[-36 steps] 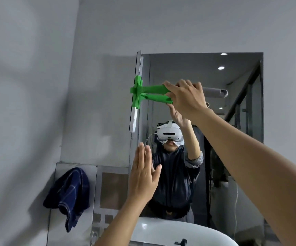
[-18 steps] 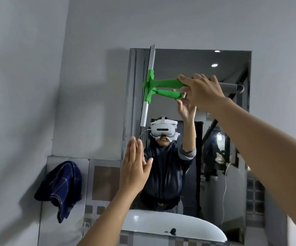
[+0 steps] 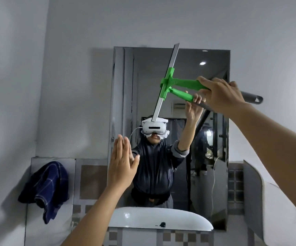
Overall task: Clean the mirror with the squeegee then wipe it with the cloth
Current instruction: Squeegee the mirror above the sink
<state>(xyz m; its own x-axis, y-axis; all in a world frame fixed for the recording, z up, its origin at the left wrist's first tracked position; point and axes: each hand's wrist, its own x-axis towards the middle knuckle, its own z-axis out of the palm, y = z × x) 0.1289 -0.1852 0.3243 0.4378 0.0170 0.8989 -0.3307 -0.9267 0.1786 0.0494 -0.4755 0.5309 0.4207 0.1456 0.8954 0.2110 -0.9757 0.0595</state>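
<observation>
Gripped tight in the right hand (image 3: 221, 94) is the squeegee (image 3: 168, 83), with the fingers wrapped around its green and grey handle. Its long blade is pressed on the mirror (image 3: 213, 139), up in the top half, a bit right of the middle. The blade is tilted, with its top end leaning to the right. It is probably held this way so that water can be pushed sideways and down in one long stroke. The arm is stretched up high because the top of the glass must be reached.

The left hand (image 3: 121, 166) is held open and flat, with nothing in it. It is raised near the lower left part of the mirror. Whether the glass is touched by it cannot be told. It may be kept there for balance.

The cloth (image 3: 45, 187), dark blue with checks, is hung on the tiled wall to the left of the mirror, well apart from both hands. It is likely left there for the wiping step, which is not yet begun. A white sink (image 3: 134, 217) is seen below the mirror.
</observation>
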